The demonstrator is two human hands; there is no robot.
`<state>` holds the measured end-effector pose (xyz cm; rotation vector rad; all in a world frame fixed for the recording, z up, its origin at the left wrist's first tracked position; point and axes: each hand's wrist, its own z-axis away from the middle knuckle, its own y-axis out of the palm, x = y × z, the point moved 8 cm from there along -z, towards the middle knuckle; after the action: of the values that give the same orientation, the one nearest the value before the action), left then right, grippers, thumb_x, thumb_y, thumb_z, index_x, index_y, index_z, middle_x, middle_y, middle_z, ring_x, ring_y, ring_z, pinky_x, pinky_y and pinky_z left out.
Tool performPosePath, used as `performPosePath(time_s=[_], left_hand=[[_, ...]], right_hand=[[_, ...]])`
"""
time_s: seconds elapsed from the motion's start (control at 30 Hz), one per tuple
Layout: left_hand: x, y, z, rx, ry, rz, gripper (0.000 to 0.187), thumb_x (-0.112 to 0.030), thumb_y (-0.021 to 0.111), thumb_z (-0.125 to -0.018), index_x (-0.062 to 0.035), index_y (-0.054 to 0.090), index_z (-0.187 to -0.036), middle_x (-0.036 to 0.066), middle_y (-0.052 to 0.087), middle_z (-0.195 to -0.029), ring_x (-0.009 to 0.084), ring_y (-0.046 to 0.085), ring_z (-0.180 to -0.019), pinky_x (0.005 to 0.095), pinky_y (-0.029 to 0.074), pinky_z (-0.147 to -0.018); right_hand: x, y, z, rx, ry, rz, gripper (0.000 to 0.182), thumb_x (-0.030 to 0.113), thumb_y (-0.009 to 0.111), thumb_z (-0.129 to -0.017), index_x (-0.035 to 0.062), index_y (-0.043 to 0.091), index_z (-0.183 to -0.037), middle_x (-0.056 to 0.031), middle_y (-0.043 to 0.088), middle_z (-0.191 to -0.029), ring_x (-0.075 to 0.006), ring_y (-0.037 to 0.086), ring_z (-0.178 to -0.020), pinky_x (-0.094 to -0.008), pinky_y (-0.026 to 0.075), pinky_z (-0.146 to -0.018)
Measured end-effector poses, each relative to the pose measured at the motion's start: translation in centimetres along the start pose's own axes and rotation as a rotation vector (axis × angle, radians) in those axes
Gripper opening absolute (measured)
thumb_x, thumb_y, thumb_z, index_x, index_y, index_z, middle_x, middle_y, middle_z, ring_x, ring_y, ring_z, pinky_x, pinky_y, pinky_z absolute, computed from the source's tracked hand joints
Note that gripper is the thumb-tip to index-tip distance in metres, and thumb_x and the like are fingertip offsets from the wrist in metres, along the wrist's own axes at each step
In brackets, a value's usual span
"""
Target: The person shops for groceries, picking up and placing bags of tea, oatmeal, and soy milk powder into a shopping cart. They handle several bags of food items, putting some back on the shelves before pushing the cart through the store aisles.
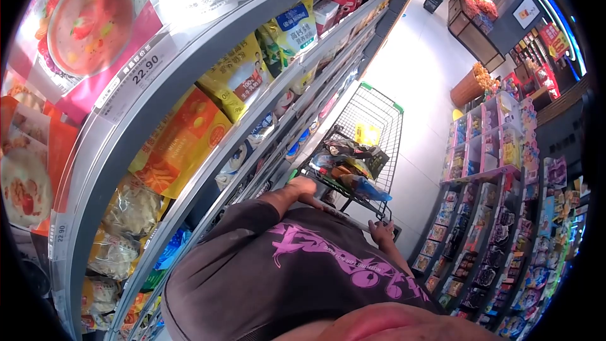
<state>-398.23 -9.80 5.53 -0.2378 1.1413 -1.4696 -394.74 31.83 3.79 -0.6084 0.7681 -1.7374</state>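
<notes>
A wire shopping cart [394, 123] with green corner trim stands in front of me. Several packaged items [353, 161] lie in its basket, among them a dark bag, a blue-and-clear pack and something with a yellow label. My left hand [303, 190] is on the left end of the cart's handle, close to the shelves, its fingers partly hidden. At the handle's right end, my right hand [382, 233] is closed round the bar. Bagged foods fill the shelf on the left, including an orange-yellow bag [183, 142] and a yellow bag [240, 76].
Long shelving with price rails [136, 82] runs close along my left. To the right are a pink-edged display rack [483, 136] and rows of small packets [486, 240]. A brown basket [465, 88] and a produce stand [473, 35] stand farther along the pale tiled aisle [423, 63].
</notes>
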Motion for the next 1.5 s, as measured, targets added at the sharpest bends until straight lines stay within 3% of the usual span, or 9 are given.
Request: performPosePath(time_s=[0.13,0.4,0.8,0.93,1.23,1.27,1.43,1.47,1.5], left_hand=[[-1.3,-2.0,1.7,0.013,0.011,0.016,0.104,-0.097,0.062,-0.075,-0.0005,0.084,-0.105,0.025,0.079,-0.109,0.0426,0.075,-0.109,0.0487,0.058,-0.099],[-1.0,-0.8,0.6,0.04,-0.035,-0.014,0.104,-0.099,0.061,-0.074,-0.0022,0.084,-0.103,0.021,0.08,-0.111,0.0396,0.076,-0.108,0.0469,0.06,-0.094],[-0.8,-0.2,0.8,0.055,-0.016,-0.04,0.099,-0.098,0.063,-0.075,-0.0043,0.084,-0.1,0.019,0.08,-0.107,0.0379,0.076,-0.107,0.046,0.06,-0.091],[-0.9,-0.1,0.8,0.072,-0.019,-0.051,0.096,-0.096,0.059,-0.08,-0.0074,0.084,-0.105,0.02,0.08,-0.11,0.0405,0.075,-0.109,0.0502,0.058,-0.099],[-0.3,0.1,0.7,0.062,-0.052,-0.018,0.1,-0.095,0.063,-0.079,-0.0027,0.083,-0.113,0.023,0.078,-0.119,0.0412,0.074,-0.115,0.0481,0.058,-0.102],[0.1,0.3,0.4,0.055,-0.061,-0.008,0.1,-0.094,0.063,-0.079,-0.0024,0.083,-0.113,0.023,0.078,-0.119,0.0412,0.075,-0.115,0.0482,0.058,-0.102],[1.3,1.3,-0.4,0.114,-0.123,0.039,0.096,-0.095,0.063,-0.079,-0.0077,0.083,-0.115,0.018,0.08,-0.119,0.0399,0.074,-0.117,0.0492,0.058,-0.1],[1.3,1.2,-0.6,0.118,-0.12,0.045,0.096,-0.095,0.063,-0.079,-0.0075,0.083,-0.114,0.018,0.08,-0.117,0.0402,0.074,-0.116,0.0492,0.059,-0.099],[1.5,1.1,-0.8,0.123,-0.118,0.047,0.096,-0.095,0.063,-0.079,-0.0074,0.083,-0.114,0.018,0.08,-0.115,0.0404,0.075,-0.114,0.0492,0.059,-0.097]], right_hand=[[0.0,-0.2,0.0,-0.004,0.005,0.014,0.078,0.078,0.047,-0.102,0.0201,0.063,-0.152,-0.0334,0.004,-0.179,-0.0499,0.013,-0.165,-0.0659,0.019,-0.129],[-0.4,0.0,0.0,-0.071,-0.021,-0.015,0.078,0.076,0.054,-0.099,0.0144,0.068,-0.146,-0.0336,0.005,-0.179,-0.052,0.022,-0.161,-0.0669,0.025,-0.125],[-0.2,0.8,1.1,-0.083,-0.004,-0.052,0.077,0.074,0.058,-0.098,0.0122,0.069,-0.144,-0.0358,0.008,-0.178,-0.0522,0.022,-0.161,-0.0676,0.024,-0.125],[-0.1,0.7,1.6,-0.108,-0.009,-0.065,0.077,0.074,0.058,-0.098,0.0124,0.07,-0.142,-0.0348,0.01,-0.178,-0.0519,0.023,-0.16,-0.0658,0.024,-0.125],[-0.1,0.7,0.9,-0.141,-0.022,0.004,0.078,0.076,0.054,-0.099,0.0146,0.07,-0.145,-0.0364,0.015,-0.175,-0.0531,0.027,-0.158,-0.0667,0.027,-0.124],[-0.1,0.5,0.9,-0.128,-0.019,-0.023,0.079,0.077,0.058,-0.097,0.0155,0.067,-0.146,-0.0324,0.014,-0.176,-0.0511,0.023,-0.16,-0.0675,0.024,-0.125],[0.6,-0.5,1.1,0.002,0.044,-0.073,0.09,0.076,0.06,-0.096,0.0081,0.059,-0.155,-0.0347,0.005,-0.177,-0.0532,0.012,-0.164,-0.0689,0.016,-0.129],[2.0,-2.0,1.2,-0.049,0.08,0.134,0.087,0.071,0.064,-0.097,0.002,0.06,-0.15,-0.0356,0.036,-0.168,-0.0507,0.039,-0.155,-0.0638,0.033,-0.124],[3.3,-2.8,-1.0,-0.011,-0.008,0.172,0.083,0.067,0.065,-0.097,-0.0002,0.062,-0.145,-0.0328,0.052,-0.153,-0.0479,0.053,-0.142,-0.0602,0.043,-0.116]])
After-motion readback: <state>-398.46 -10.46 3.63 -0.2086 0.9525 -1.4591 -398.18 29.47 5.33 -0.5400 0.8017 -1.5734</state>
